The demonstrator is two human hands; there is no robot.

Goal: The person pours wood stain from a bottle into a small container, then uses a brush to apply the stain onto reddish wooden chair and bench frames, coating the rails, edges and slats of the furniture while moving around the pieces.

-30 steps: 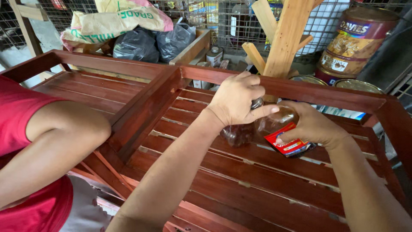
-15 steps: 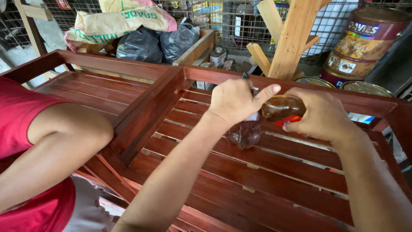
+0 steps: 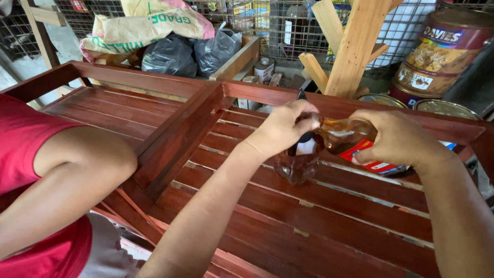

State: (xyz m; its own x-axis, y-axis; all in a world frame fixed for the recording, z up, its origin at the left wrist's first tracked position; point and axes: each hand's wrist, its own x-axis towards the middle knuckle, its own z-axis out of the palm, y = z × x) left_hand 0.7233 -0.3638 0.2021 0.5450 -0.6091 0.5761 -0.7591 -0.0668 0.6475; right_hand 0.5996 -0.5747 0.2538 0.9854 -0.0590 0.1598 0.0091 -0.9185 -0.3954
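Near the slatted red frame's far rail, the right hand grips a tilted bottle; the left hand pinches its neck over a stained rag. A co-worker's arm crowds the left edge.

A glass bottle of amber liquid lies tipped at centre right of the frame, and its red label with white edging shows under the right hand that grips it. In the upper right corner stands a large round can, its paper wrap brown and gold with a dark red band near the top. At upper left a tan sack with green print and a pink end lies across two black plastic bags. Just right of them, at upper centre, sits a small white tin with a dark cap.
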